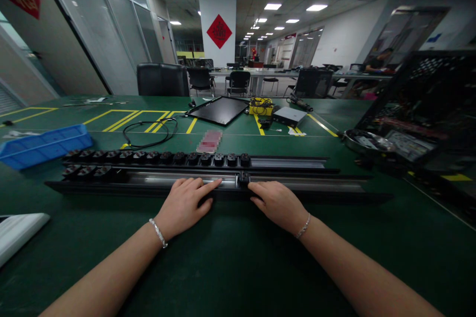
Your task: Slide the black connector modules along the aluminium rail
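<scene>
A long black rail with a metallic channel (156, 178) lies across the green table in front of me. My left hand (186, 205) rests over its near edge, index finger stretched along the channel and thumb apart. Just right of that fingertip, a single black socket module (243, 179) sits in the channel. My right hand (277, 203) has its curled fingers against the module's right side, with the thumb lower by the rail's near wall. Several socket modules (87, 172) stand at the rail's left end. Behind it, a second rail (290, 163) carries a row of similar modules.
To the left are a blue bin (44, 147) and a black cable (148, 133). Farther back lie a dark flat panel (219, 110), a yellow box (261, 106) and a grey box (290, 116). An open computer case (420, 109) stands at right; a person sits beyond.
</scene>
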A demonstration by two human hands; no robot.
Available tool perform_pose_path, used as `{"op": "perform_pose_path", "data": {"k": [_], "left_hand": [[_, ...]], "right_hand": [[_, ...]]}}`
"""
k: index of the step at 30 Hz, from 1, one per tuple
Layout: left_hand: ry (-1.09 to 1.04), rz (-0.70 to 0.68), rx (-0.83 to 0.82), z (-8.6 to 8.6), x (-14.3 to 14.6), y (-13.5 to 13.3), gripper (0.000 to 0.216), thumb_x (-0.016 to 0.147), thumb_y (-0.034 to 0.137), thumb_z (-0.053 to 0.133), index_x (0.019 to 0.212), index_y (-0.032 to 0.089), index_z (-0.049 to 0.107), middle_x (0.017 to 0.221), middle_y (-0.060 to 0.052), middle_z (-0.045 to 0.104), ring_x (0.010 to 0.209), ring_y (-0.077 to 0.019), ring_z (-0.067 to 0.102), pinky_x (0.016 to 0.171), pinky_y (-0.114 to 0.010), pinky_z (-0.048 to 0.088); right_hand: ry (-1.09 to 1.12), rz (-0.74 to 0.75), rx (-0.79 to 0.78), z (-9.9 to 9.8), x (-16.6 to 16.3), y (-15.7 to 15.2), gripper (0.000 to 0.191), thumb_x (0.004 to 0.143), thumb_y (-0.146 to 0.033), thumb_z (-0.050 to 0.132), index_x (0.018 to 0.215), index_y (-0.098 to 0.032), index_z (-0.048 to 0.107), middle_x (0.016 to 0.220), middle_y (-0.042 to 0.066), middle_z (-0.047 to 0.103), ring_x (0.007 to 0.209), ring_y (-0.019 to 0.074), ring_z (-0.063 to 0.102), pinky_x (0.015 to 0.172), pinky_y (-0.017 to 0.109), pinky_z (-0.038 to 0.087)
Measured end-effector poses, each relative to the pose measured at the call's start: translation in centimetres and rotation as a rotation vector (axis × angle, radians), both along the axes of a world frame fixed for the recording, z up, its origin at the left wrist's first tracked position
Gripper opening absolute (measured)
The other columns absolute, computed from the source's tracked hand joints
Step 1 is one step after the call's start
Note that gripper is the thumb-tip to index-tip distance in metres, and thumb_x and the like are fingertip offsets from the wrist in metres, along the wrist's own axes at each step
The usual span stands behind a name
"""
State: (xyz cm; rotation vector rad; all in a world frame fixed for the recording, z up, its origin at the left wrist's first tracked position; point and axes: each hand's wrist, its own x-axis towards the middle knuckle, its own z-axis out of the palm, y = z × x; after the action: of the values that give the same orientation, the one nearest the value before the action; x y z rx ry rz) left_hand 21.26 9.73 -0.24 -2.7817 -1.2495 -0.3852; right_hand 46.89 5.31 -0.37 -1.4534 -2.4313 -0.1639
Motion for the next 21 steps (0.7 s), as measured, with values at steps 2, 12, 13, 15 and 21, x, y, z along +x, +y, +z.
{"op": "perform_pose_path", "data": {"k": [2,12,13,15,21], "left_hand": [[0.000,-0.002,0.005,-0.02,0.01,0.00,0.052,0.086,0.031,0.048,0.136,0.035,0.037,0.086,0.000,0.055,0.083,-0.0179,0.051,0.078,-0.034,0.032],[0.005,-0.009,0.039,-0.42,-0.12,0.23,0.047,0.089,0.030,0.046,0.135,0.037,0.038,0.084,0.001,0.055,0.080,-0.0168,0.051,0.075,-0.033,0.032],[0.003,-0.009,0.043,-0.42,-0.13,0.23,0.047,0.089,0.030,0.045,0.135,0.037,0.039,0.084,0.001,0.055,0.080,-0.0166,0.051,0.075,-0.033,0.032],[0.001,-0.010,0.049,-0.41,-0.13,0.20,0.046,0.089,0.029,0.045,0.134,0.036,0.040,0.084,0.001,0.055,0.080,-0.0163,0.051,0.076,-0.033,0.032],[0.001,-0.008,0.055,-0.33,-0.05,0.16,0.046,0.090,0.026,0.044,0.134,0.037,0.040,0.084,0.000,0.055,0.081,-0.0166,0.052,0.075,-0.033,0.033]], "right_hand": [[0.005,0.004,0.004,-0.04,0.05,0.00,0.022,0.081,-0.018,0.059,0.103,-0.019,0.058,0.099,0.008,0.067,0.085,0.0189,0.062,0.077,0.033,0.046],[-0.019,0.001,-0.021,0.14,0.16,0.05,0.023,0.081,-0.018,0.059,0.104,-0.019,0.057,0.093,0.006,0.068,0.083,0.0187,0.062,0.075,0.032,0.045],[-0.019,0.000,-0.022,0.17,0.15,0.04,0.023,0.081,-0.018,0.059,0.104,-0.019,0.057,0.093,0.006,0.068,0.083,0.0187,0.062,0.075,0.032,0.045],[-0.015,-0.002,-0.027,0.24,0.11,0.01,0.022,0.081,-0.018,0.058,0.103,-0.019,0.057,0.093,0.007,0.067,0.083,0.0187,0.062,0.075,0.032,0.045],[-0.013,-0.012,-0.034,0.38,0.03,-0.07,0.020,0.082,-0.018,0.057,0.102,-0.019,0.057,0.093,0.007,0.067,0.083,0.0191,0.061,0.075,0.032,0.045]]}}
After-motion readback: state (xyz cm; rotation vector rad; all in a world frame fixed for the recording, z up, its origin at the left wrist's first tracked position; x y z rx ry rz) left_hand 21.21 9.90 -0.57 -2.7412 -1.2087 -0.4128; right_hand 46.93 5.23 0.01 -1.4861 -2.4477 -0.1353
